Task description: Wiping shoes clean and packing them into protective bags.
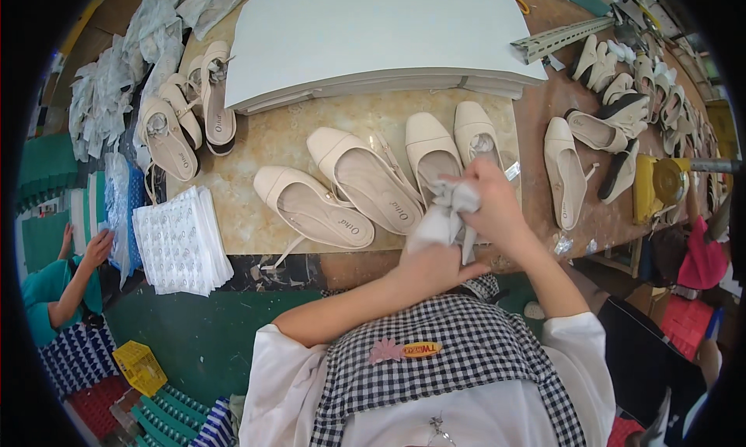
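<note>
At the near edge of the table my left hand (434,270) and my right hand (499,214) are both closed on a crumpled piece of whitish paper (441,218), slightly blurred. Just beyond it lie two cream slingback shoes, a left one (427,136) and a right one (472,119), toes pointing away. Crumpled paper (482,144) shows inside the right one, and my hands hide their heels. Beside them on the left rest two more cream shoes, one (365,179) nearer my hands and another (311,206) with its strap hanging toward the table edge.
A tall stack of white sheets (373,27) stands at the back. Printed sheets (180,241) lie at the left edge, near more cream shoes (175,136). Several shoes (567,171) cover the right side by a yellow machine part (664,181). Another person's hand (97,249) shows far left.
</note>
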`<state>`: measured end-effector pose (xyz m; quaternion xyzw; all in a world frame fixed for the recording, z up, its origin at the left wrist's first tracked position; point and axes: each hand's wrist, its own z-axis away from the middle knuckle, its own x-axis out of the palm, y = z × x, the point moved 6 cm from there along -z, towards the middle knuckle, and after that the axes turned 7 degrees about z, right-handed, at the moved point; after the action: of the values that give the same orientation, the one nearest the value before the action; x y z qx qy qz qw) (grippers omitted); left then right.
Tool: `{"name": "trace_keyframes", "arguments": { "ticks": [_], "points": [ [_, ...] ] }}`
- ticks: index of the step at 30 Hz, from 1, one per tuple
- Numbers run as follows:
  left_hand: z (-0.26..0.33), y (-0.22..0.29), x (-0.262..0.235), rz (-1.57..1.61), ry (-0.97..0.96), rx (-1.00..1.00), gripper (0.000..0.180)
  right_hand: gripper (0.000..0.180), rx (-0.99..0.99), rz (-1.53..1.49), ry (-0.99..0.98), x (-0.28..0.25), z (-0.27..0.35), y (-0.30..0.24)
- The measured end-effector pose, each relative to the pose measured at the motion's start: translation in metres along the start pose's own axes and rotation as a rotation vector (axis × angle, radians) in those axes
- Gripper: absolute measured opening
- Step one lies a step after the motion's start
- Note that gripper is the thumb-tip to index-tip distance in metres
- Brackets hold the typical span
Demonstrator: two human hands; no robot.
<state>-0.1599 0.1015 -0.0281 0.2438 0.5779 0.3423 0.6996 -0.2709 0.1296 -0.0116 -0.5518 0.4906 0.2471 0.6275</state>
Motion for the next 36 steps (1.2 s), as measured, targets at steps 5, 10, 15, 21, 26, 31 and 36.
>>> {"name": "trace_keyframes", "arguments": {
  "ticks": [5,10,15,21,26,31,36],
  "points": [
    [0.0,-0.003,0.028,-0.323,0.312,0.256,0.068,0.053,-0.063,0.515,0.084,0.053,-0.049,-0.005],
    [-0.002,-0.01,0.041,-0.432,0.133,0.168,0.075,0.054,0.048,-0.238,-0.038,0.017,-0.035,0.015],
    [-0.007,-0.006,0.033,-0.47,0.059,0.191,0.08,0.054,0.167,0.263,0.116,0.033,-0.067,0.014],
    [-0.102,-0.034,-0.164,-0.33,0.387,0.175,0.026,0.043,0.188,-0.182,0.289,-0.006,-0.012,0.032],
    [-0.131,-0.123,-0.232,-0.723,0.962,0.042,0.045,0.033,0.333,-0.276,0.339,-0.025,0.046,0.027],
    [-0.099,-0.035,-0.198,-0.339,0.806,0.29,0.013,0.044,0.435,-0.786,0.532,-0.03,0.057,0.027],
    [0.029,0.098,-0.087,0.187,0.285,0.999,0.011,0.048,0.653,-1.725,0.315,-0.014,0.039,0.005]
  ]
}}
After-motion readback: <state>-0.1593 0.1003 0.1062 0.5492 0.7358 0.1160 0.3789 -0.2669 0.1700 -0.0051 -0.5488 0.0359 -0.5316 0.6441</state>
